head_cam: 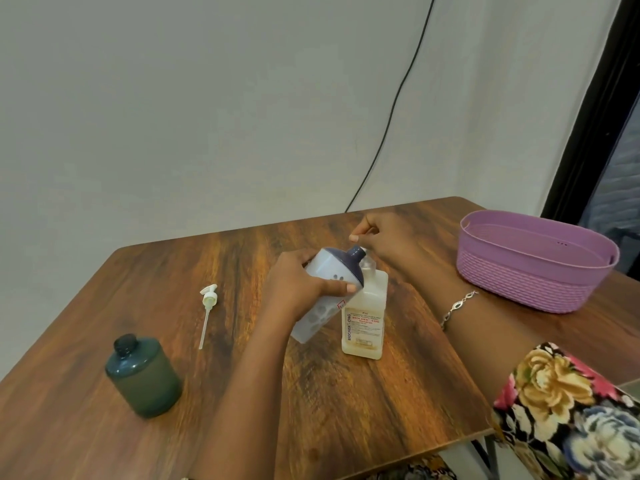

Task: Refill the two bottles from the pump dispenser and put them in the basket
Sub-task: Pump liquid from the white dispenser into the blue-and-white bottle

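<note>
Presently my left hand [298,285] clamps the tilted white bottle [322,296] mid-body, right hand [384,237] pinching above the dispenser [365,323]; smooth, likely slippery plastic.

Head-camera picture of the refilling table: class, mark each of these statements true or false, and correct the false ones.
1. The purple basket holds two bottles. False: nothing shows inside it.
2. The left hand holds a white bottle with a dark top, tilted. True.
3. The pump head is screwed onto the labelled dispenser bottle. False: it lies apart on the table.
4. The dark green bottle stands upright, untouched by either hand. True.
5. The right hand rests on the basket. False: it is by the dispenser bottle's neck.
</note>
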